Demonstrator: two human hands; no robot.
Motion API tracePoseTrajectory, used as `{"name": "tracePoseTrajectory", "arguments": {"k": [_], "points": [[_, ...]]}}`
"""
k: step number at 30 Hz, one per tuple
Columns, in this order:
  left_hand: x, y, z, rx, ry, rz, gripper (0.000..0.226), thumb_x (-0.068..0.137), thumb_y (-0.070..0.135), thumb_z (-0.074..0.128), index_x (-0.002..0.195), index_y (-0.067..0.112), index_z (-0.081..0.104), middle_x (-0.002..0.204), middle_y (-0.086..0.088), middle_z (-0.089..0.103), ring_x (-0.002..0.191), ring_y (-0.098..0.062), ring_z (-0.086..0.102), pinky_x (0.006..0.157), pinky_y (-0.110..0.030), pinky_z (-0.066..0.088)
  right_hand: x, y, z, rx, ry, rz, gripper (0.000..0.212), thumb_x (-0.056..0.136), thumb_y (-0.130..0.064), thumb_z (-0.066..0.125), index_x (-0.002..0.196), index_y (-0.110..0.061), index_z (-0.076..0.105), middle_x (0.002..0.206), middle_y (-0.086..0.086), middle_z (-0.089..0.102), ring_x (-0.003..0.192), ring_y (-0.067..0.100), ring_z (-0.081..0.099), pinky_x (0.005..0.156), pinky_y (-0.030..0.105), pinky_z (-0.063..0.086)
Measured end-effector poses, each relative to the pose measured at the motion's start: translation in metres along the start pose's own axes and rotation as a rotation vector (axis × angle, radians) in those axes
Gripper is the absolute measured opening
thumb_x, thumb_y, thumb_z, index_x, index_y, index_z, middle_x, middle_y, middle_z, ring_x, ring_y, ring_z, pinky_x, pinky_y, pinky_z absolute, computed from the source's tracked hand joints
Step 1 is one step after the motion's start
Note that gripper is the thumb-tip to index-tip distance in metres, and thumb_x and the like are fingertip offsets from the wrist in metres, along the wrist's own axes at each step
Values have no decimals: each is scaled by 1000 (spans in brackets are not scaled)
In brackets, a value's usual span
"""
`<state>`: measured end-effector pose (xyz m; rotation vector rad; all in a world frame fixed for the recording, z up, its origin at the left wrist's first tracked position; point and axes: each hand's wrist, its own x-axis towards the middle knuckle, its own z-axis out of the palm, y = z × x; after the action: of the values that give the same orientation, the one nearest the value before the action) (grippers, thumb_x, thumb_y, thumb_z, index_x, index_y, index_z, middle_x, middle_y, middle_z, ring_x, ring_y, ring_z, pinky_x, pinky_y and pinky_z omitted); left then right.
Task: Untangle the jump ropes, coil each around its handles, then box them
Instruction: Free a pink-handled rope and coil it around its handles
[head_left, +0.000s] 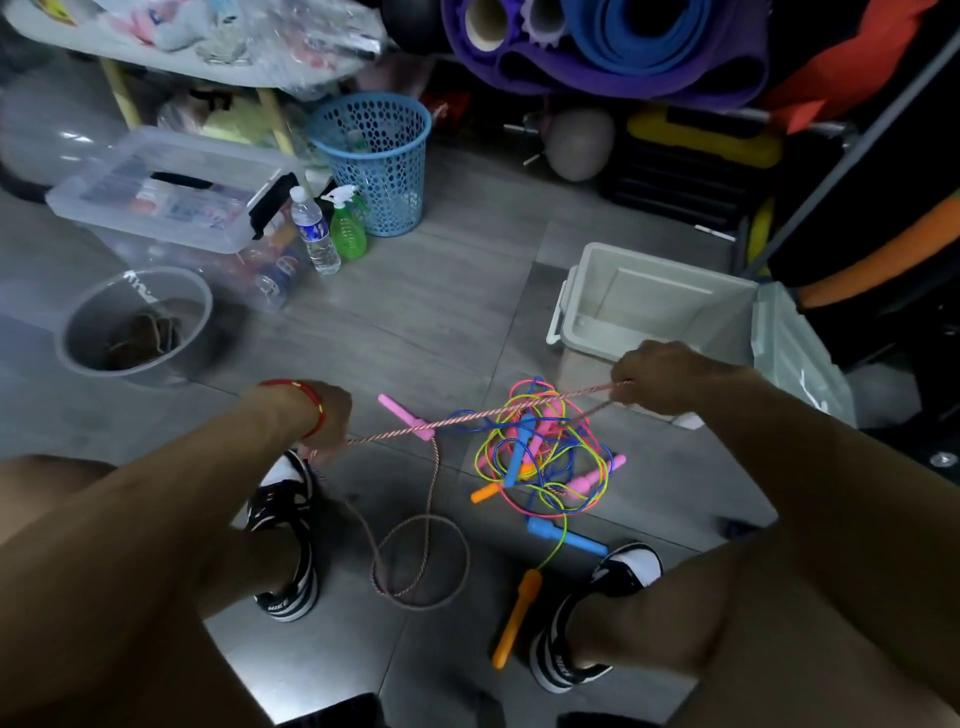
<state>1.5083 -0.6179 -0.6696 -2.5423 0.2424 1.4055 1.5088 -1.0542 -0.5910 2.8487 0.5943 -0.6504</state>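
A pink-and-white twisted rope (470, 415) stretches taut between my two hands above the floor. My left hand (324, 421) grips one end of that stretch, and the slack falls from it into a loop (423, 564) by my left shoe. My right hand (657, 379) pinches the rope at the other end, over the tangle. Beneath it lies a tangle of ropes (540, 457) in neon yellow, pink and blue with pink, blue and orange handles. A pink handle (405, 415) lies to the tangle's left. An orange handle (517, 618) lies near my right shoe. The open white box (649, 306) stands behind the tangle.
The box's lid (795, 353) leans at its right side. A grey bucket (137, 325) sits at the left, with a clear storage bin (171, 192), a water bottle (314, 231), a green spray bottle (347, 228) and a blue mesh basket (379, 156) behind. Rolled mats fill the back.
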Motion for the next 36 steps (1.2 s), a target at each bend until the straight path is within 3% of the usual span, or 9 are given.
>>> {"name": "tracePoseTrajectory", "arguments": {"k": [3,6,8,12,19,24,27,31,36], "points": [[-23,34,9,17,270,8,61,72,48,62,127,22,61,122,1,66,107,-21,65,90,-30,53,-3,-26,-13,388,67,-170,30,101,-37,56,80,-19,69,78,0,73,81,17,70,76,31,49],[-73,99,-10,-445,480,413,79,84,50,72,151,26,38,145,7,51,131,-14,50,110,-27,39,-15,-75,-29,461,156,-367,26,101,-34,58,88,-15,70,67,-8,66,65,9,61,65,25,43],[-95,130,-22,-653,454,659,58,88,51,69,138,30,50,130,13,62,117,-4,58,101,-28,44,-17,-95,-30,377,227,-387,26,100,-45,55,93,-25,70,65,-9,58,60,9,49,65,26,37],[-107,135,-33,-678,475,672,39,104,46,40,100,16,66,73,0,76,78,-10,69,86,-37,52,-8,-94,-34,291,260,-339,32,96,-55,53,91,-27,69,82,-2,70,75,15,52,69,29,40],[-114,71,-52,-1074,938,464,38,105,29,45,79,8,63,62,-7,72,56,-30,60,65,-37,48,21,-2,-7,255,-89,-99,21,97,-20,60,78,-30,63,94,2,74,96,25,68,88,36,51],[-99,63,-31,-250,401,-27,39,101,30,51,134,10,57,140,-14,57,128,-31,54,107,-36,43,20,-12,-21,402,79,-188,25,100,-18,57,79,-21,71,84,-1,73,86,18,66,83,29,47],[-96,94,-22,-471,428,281,79,96,45,60,158,15,21,160,-9,33,145,-23,35,117,-29,30,12,-56,-40,460,136,-354,25,99,-23,59,78,-16,70,66,-6,70,67,5,66,69,19,46],[-93,133,-30,-667,577,595,37,96,47,59,124,22,58,106,-4,73,96,-11,67,92,-36,52,3,-92,-45,336,242,-430,19,98,-33,60,87,-22,71,63,-11,62,65,6,55,71,25,45],[-107,115,-46,-851,789,719,35,100,40,44,78,19,61,57,-4,68,56,-27,65,62,-35,52,9,-70,-39,477,122,-424,31,97,-34,63,66,-33,60,62,-12,64,62,2,60,66,21,45]]}}
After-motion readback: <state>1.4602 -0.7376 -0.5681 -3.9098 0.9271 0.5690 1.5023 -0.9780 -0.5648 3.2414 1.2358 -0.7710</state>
